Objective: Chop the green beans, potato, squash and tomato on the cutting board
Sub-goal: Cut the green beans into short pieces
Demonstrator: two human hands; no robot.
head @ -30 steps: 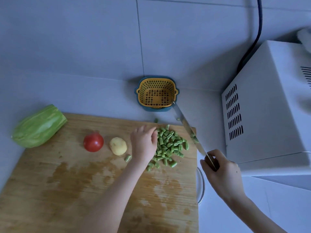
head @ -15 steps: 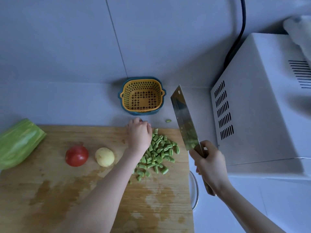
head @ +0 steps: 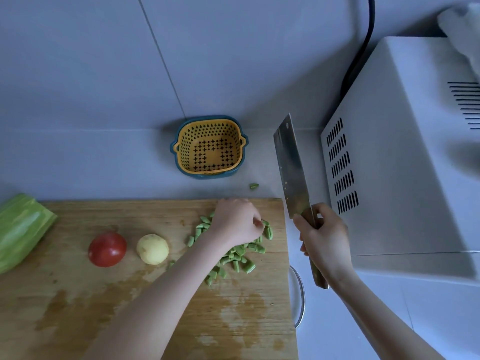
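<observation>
**Gathering the cut beans before the next veg.** Your L hand (head: 237, 222) lies on the heap of green bean pcs (head: 242, 257) at the far R corner of the cutting board (head: 78, 307), fingers curled down into the heap. Whether they pinch any pcs can't be told, as the hand hides them. Your R hand (head: 324, 237) is wrapped round the wooden handle of the knife (head: 292, 167), held just off the board's R edge w/ the blade raised, pointing away from you and touching nothing. Uncut so far: tomato (head: 107, 249) and potato (head: 152, 248), near each other but apart at mid-board, and squash (head: 20, 229) at the far L corner, partly off the board. A stray bean pc (head: 254, 186) sits on the counter (head: 104, 165) beyond the board, between the basket (head: 207, 131) and the knife. Judged stage: beans look done, approx. a quarter of the task. To do this step well, sweep the pcs into a tight pile w/ the side of the hand rather than the fingertips, so none roll off the R edge. Hold the blade outboard, edge turned from your L wrist, until that hand is clear. Fetch the stray pc. Then set the potato on dry wood, since the damp-looking patches (head: 233, 318) nearer you may let a round veg slide.
</observation>
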